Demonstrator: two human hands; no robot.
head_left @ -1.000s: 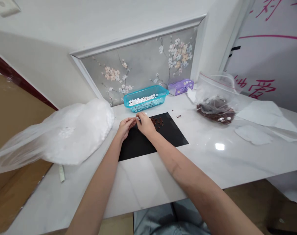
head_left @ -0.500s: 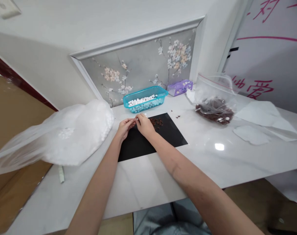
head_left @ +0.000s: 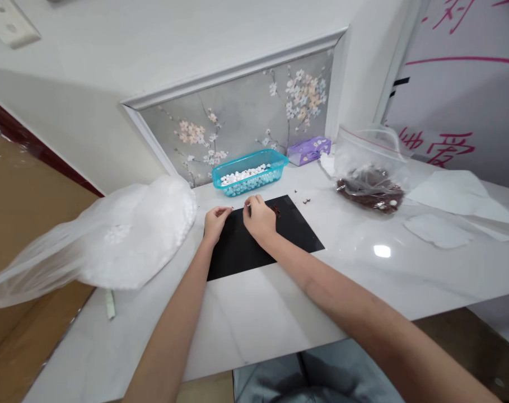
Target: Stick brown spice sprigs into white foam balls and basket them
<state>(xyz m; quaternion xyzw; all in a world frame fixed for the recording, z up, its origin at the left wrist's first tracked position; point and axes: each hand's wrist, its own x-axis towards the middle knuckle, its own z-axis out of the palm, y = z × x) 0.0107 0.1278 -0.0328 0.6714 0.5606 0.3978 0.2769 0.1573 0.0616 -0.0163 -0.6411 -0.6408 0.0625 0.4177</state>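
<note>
My left hand (head_left: 215, 224) is over the left far edge of a black mat (head_left: 246, 252), thumb and fingers pinched together. A tiny reddish-brown piece (head_left: 232, 209) shows at its fingertips. To its right, my right hand (head_left: 260, 218) is over the far part of the mat with its fingers curled down. Whatever lies between those fingers is too small and hidden to name. Small brown bits (head_left: 276, 211) lie on the mat just beyond the right hand, which partly covers them. Behind both hands stands a turquoise plastic basket (head_left: 251, 182) holding many small white balls.
A large clear bag of white balls (head_left: 140, 235) lies at left. On the right are a zip bag with brown bits (head_left: 374, 190) and white paper sheets (head_left: 439, 230). A purple packet (head_left: 308, 151) is by the wall. Loose brown bits (head_left: 307, 201) dot the white table.
My hands, which met at the fingertips, have moved apart. The right hand has shifted right over the brown bits; the left keeps its pinch. The view has shifted slightly.
</note>
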